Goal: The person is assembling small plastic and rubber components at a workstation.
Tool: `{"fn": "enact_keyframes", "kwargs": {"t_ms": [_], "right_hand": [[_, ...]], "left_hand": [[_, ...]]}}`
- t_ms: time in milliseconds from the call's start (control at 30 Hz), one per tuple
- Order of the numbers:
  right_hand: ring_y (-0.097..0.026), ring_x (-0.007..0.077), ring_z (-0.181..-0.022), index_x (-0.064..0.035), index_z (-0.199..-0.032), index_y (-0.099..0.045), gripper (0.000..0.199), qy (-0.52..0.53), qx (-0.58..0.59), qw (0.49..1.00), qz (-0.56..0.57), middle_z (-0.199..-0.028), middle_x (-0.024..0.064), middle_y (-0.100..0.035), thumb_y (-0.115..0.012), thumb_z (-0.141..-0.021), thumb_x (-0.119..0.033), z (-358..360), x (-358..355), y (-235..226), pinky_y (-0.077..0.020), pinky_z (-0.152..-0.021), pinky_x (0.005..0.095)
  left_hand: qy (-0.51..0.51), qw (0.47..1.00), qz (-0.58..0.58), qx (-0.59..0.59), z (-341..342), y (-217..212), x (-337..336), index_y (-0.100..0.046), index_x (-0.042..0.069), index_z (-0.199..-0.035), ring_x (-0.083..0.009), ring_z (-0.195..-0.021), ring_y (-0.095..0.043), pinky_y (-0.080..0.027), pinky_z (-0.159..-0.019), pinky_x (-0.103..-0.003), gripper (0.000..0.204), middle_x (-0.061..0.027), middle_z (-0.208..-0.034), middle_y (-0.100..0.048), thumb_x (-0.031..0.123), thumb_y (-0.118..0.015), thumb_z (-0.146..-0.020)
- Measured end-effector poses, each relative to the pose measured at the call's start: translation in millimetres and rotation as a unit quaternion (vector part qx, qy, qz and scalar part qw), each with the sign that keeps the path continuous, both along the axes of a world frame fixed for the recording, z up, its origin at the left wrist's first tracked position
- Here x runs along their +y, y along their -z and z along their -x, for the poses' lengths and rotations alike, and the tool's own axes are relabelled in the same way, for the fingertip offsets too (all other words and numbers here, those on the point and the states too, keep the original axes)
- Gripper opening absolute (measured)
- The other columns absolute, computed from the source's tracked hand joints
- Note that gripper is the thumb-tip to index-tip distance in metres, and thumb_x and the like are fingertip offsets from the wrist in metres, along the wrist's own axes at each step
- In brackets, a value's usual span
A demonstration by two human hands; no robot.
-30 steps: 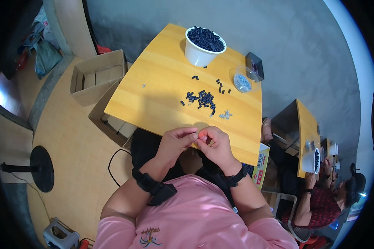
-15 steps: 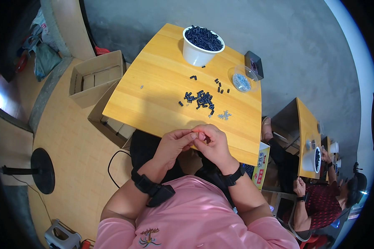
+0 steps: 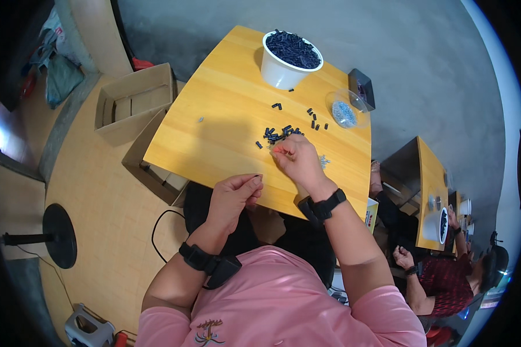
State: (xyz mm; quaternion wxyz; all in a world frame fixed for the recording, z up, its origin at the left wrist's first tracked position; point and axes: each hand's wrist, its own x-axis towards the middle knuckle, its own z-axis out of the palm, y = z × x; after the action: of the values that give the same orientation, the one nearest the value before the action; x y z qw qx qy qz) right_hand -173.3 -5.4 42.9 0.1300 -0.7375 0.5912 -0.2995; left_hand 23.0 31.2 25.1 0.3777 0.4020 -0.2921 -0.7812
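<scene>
My left hand (image 3: 235,198) is at the table's front edge, thumb and fingers pinched together. What it holds, if anything, is too small to make out. Over the yellow wooden table (image 3: 182,124), my right hand (image 3: 298,162) reaches to the near side of a pile of short black cylindrical pieces (image 3: 276,135). Its fingertips are pressed together, and anything between them is hidden. The hand covers part of the pile. Just right of it lies a small heap of silvery pieces (image 3: 324,161).
A white bucket (image 3: 279,75) heaped with black pieces stands at the back, near a clear dish (image 3: 344,114) of silvery pieces and a black box (image 3: 361,89). Cardboard boxes (image 3: 134,98) stand left of the table. At right, a person (image 3: 454,283) sits at another table (image 3: 431,173).
My hands have parted. The right one has moved forward to the black pile, while the left has stayed near the table edge, shifting slightly left.
</scene>
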Motion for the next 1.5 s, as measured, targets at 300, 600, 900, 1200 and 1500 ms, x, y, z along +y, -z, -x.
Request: {"fn": "enact_keyframes", "kwargs": {"t_ms": [300,600,900,1200,1500], "right_hand": [[-0.056,0.0298,-0.078,-0.0049,-0.077,-0.066,0.006,-0.022,0.059,0.998,0.025,-0.074,0.0113,-0.058,-0.065,-0.071,-0.005,-6.4,-21.8,10.6,-0.0471,-0.068,0.0362],[-0.056,0.0323,-0.077,-0.0023,-0.069,-0.056,0.005,-0.033,0.109,0.993,0.01,-0.071,0.0131,-0.055,-0.061,-0.069,-0.005,-12.2,-5.1,2.7,-0.047,-0.066,0.0391],[-0.049,0.0108,-0.056,-0.0017,-0.076,-0.057,0.008,0.012,-0.207,0.965,-0.16,-0.063,0.0046,-0.053,-0.063,-0.072,0.0,-0.6,50.8,-26.6,-0.0415,-0.052,0.0245],[-0.052,0.0112,-0.06,-0.003,-0.081,-0.059,0.007,-0.047,-0.178,0.969,-0.163,-0.069,0.0037,-0.054,-0.063,-0.076,0.0,3.0,85.7,-45.8,-0.0409,-0.054,0.0234],[-0.057,0.0316,-0.074,-0.0013,-0.085,-0.058,0.009,-0.1,-0.072,0.987,-0.101,-0.078,0.0146,-0.057,-0.057,-0.077,0.003,-0.9,93.3,-61.4,-0.0465,-0.064,0.0356]], "left_hand": [[0.024,1.0,0.013,-0.006,-2.8,4.7,-2.1,-0.066,0.001,-0.1,-0.0074,-0.068,-0.058,-0.048,-0.062,-0.019,0.024,-0.0027,-0.08,-0.064,0.02,-0.066,-0.085],[0.036,0.999,0.034,0.001,-0.9,7.6,0.9,-0.065,0.0,-0.101,-0.0066,-0.068,-0.058,-0.047,-0.063,-0.018,0.024,-0.0022,-0.079,-0.064,0.018,-0.066,-0.085],[0.09,0.985,0.119,-0.084,11.3,-0.6,10.9,-0.065,-0.001,-0.104,-0.0069,-0.071,-0.056,-0.045,-0.064,-0.019,0.025,-0.0028,-0.083,-0.065,0.015,-0.066,-0.085],[0.16,0.96,0.205,-0.101,20.8,-5.3,17.2,-0.064,-0.002,-0.104,-0.0099,-0.075,-0.062,-0.049,-0.067,-0.021,0.022,-0.0053,-0.089,-0.066,0.01,-0.064,-0.085],[0.156,0.935,0.283,-0.147,18.9,-12.5,21.8,-0.066,-0.002,-0.099,-0.0098,-0.07,-0.062,-0.05,-0.063,-0.022,0.019,-0.0055,-0.084,-0.066,0.008,-0.065,-0.084]]}}
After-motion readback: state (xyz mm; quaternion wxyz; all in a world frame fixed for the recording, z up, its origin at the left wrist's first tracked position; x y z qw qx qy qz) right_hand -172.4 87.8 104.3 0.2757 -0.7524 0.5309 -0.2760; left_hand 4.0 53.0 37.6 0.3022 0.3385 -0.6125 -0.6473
